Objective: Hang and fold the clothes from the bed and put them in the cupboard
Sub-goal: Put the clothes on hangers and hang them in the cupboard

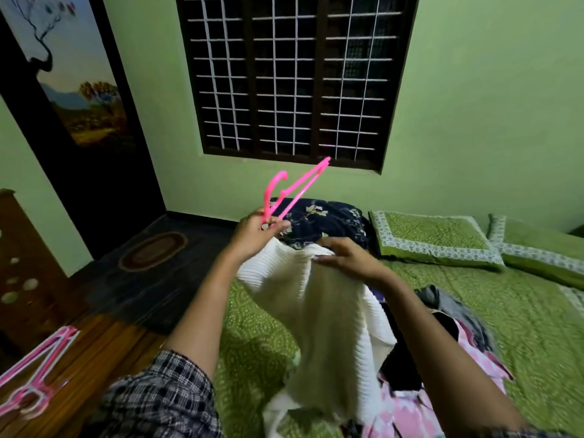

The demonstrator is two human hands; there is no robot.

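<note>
Pink hanger [295,197], of plastic, rises in the centre of the view. The left hand [256,230] grips its lower end with curled fingers, so that the hook points up and the long arm slants up to the right, across the lower edge of the barred window [294,77]. We see the white ribbed garment [316,311] held up just below. Its upper edge runs from the underside of the left hand to the right hand [344,257], whose fingers curl over the edge and pinch it. We cannot tell whether the left hand also pinches the cloth. The garment hangs down in folds between the two forearms, above the near left part of the bed [521,327], and the hanger is outside it.

The bed carries a green patterned cover. At its head lie a dark floral pillow [325,216], directly behind the hands, and to the right of it two green pillows [433,238] with pale borders. More clothes lie in a loose heap on the cover beside the right forearm: a pink garment [410,409], a black piece [401,365] and a grey piece [442,298].

At lower left we note spare hangers [34,371], pink and white, lying together on a wooden surface. An oval mat [153,251] lies on the dark floor beyond. A dark door panel [79,90] with a painted landscape stands against the left wall. A checked sleeve [164,399] covers the left upper arm.
</note>
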